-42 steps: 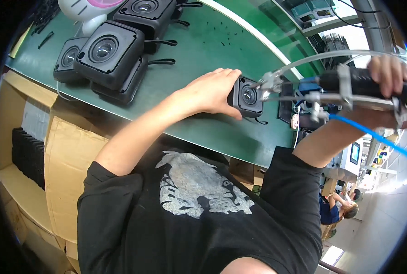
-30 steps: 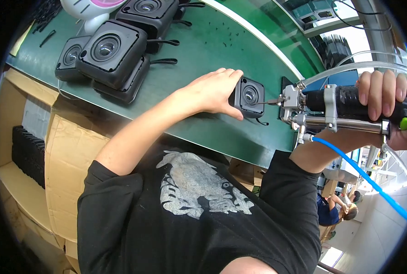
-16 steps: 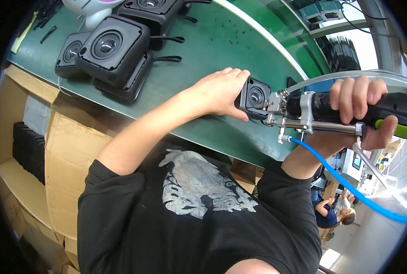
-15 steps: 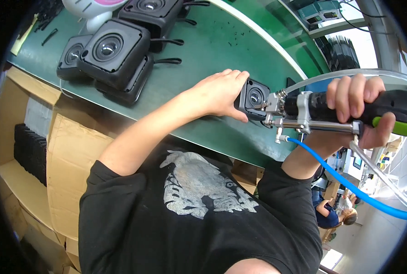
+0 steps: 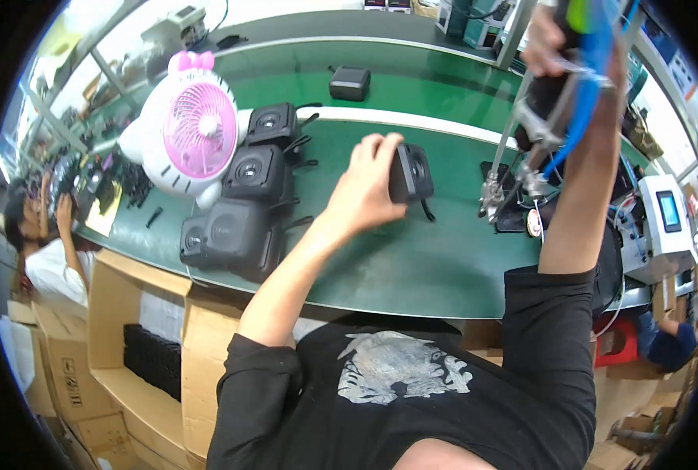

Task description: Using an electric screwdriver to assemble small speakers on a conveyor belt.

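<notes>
Green workbench [image 5: 411, 274] underfoot of everything, cardboard boxes [image 5: 121, 329] stacked nearest along its front edge, one tray of dark parts [image 5: 153, 360] tucked inside; just beyond, left hand [image 5: 364, 188] curled over a small black speaker [image 5: 410, 174], fingers wrapped across its top and left side, speaker resting on the belt with round grille facing right; off to the right, right hand [image 5: 556, 39] raised high, closed around the grip of a pneumatic screwdriver [image 5: 533, 117], bit hanging down clear of the speaker, blue air hose [image 5: 584, 86] trailing alongside; left of the held unit, cluster of finished black speakers [image 5: 243, 204] with leads sticking out; behind those, pink-and-white cat-shaped desk fan [image 5: 188, 133]; farther back, lone black box [image 5: 349, 82] on the far belt; far left, another person [image 5: 39, 235] at work.
</notes>
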The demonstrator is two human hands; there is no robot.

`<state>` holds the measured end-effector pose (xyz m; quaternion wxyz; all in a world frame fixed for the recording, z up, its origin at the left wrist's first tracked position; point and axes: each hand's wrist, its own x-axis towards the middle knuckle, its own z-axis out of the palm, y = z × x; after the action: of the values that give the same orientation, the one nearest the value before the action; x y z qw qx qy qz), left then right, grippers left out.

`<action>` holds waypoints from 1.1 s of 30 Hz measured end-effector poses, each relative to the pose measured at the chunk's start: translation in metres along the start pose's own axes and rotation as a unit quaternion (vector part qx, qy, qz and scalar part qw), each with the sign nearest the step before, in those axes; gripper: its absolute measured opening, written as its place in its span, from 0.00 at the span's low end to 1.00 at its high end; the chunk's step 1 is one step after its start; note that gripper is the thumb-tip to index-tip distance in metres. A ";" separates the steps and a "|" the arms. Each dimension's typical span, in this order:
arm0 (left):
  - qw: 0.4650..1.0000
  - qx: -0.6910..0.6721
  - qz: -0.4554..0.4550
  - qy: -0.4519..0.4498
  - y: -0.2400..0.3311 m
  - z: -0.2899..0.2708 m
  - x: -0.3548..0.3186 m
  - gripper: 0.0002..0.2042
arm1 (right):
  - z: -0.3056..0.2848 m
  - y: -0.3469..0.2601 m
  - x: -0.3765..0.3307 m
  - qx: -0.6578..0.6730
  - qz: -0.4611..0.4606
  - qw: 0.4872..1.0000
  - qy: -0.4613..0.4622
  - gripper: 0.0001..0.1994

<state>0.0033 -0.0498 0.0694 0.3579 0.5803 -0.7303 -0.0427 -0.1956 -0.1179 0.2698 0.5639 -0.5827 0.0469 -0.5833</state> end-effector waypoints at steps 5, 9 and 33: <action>0.996 0.087 -0.004 -0.006 -0.021 0.035 0.127 0.49 | -0.057 0.052 -0.003 -0.279 -0.017 0.960 -0.016 0.24; 0.971 -0.224 0.031 -0.077 -0.136 0.107 0.220 0.51 | -0.047 0.070 -0.014 -0.106 0.007 0.994 0.001 0.20; 0.906 0.397 -0.084 -0.123 -0.208 0.113 0.259 0.47 | -0.035 0.072 -0.028 -0.164 -0.051 0.983 -0.060 0.26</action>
<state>0.0897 -0.3844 0.0089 0.0009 0.7240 -0.6734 0.1495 -0.1867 -0.1454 0.1896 0.4320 -0.7028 0.0786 -0.5597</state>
